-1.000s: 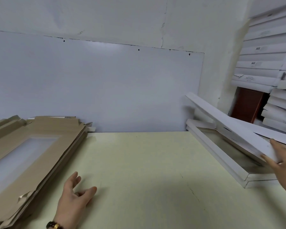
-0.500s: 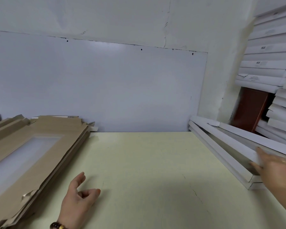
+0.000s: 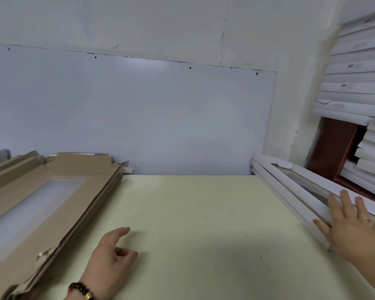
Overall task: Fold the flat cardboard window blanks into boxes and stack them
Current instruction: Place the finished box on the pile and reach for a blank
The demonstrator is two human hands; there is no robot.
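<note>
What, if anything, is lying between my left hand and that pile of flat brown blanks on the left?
Nothing visible. The left hand hovers open over bare table just right of the stack of flat blanks, with only empty tabletop between them.

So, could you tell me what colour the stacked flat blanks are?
Tan-brown flat blanks, seen in the head view.

a pale yellow table (image 3: 193, 224) carries brown flat blanks (image 3: 52, 204) left and white folded boxes (image 3: 290, 191) right.
</note>
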